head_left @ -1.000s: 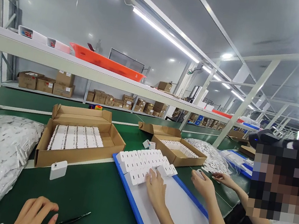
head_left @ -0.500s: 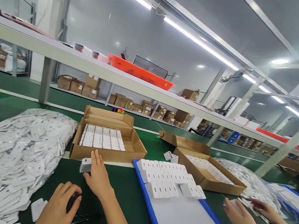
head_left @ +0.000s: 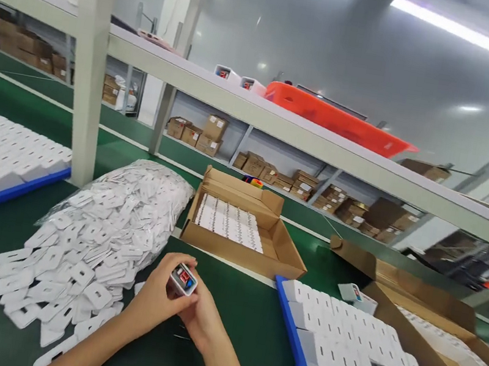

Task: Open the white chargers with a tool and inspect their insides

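White housing (head_left: 183,280), open end slanting down-right, is pinched by left hand (head_left: 156,298) beside right hand (head_left: 205,319), whose grip is unclear.

The left hand (head_left: 157,294) partly hides the right hand (head_left: 205,318) — parts (head_left: 184,278) inside the white casing (head_left: 178,288) are too small to tell. A thin tool (head_left: 181,337), perhaps tweezers, is indistinct; the left edge crops a tray (head_left: 5,198).
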{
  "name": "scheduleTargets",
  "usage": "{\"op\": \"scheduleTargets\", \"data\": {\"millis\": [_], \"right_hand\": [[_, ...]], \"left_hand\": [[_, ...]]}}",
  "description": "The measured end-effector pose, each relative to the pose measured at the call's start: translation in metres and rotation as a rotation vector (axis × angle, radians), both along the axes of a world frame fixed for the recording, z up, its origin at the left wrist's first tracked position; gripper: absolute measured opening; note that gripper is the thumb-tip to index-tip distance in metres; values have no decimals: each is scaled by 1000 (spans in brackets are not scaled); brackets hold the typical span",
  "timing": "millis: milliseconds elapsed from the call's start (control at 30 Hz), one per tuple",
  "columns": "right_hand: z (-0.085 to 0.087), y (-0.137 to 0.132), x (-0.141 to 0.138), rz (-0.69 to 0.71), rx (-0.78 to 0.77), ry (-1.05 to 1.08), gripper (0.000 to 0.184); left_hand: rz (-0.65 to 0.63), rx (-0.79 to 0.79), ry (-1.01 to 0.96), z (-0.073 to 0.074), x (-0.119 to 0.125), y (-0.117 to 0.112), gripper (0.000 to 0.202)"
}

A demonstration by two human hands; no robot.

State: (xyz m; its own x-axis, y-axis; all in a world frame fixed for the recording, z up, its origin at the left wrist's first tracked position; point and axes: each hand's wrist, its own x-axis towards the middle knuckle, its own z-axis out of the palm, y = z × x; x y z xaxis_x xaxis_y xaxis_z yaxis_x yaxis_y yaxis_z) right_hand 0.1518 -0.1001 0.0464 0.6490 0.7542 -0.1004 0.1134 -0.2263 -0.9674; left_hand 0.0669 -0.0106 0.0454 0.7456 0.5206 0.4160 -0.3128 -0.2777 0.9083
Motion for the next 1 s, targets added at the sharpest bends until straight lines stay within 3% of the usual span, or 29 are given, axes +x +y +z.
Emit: {"op": "scheduleTargets", "data": {"millis": [100, 200, 333, 467, 600, 733, 833, 1000], "right_hand": [[-2, 9, -19, 47, -47, -83, 71], [-7, 11, -37, 64, -94, -308, 30], [-17, 11, -48, 89, -143, -505, 20], [-9, 0, -22, 81, -103, -485, 18], [20, -31, 11, -27, -23, -418, 35], [43, -48, 13, -36, 143, -319, 36], [41, -45, 0, -24, 237, -332, 24], [25, -45, -15, -112, 252, -681, 19]], "left_hand": [[143, -86, -16, 6, 0, 10, 32], [273, -131, -55, 6, -1, 19, 30], [316, -102, -67, 6, -3, 19, 34], [275, -47, -22, 6, -2, 12, 37], [203, 21, 52, 4, -1, 7, 41], [96, 122, 113, -1, -4, -1, 50], [16, 198, 139, -2, -8, -8, 48], [-47, 263, 178, -4, -12, -14, 42]]}}
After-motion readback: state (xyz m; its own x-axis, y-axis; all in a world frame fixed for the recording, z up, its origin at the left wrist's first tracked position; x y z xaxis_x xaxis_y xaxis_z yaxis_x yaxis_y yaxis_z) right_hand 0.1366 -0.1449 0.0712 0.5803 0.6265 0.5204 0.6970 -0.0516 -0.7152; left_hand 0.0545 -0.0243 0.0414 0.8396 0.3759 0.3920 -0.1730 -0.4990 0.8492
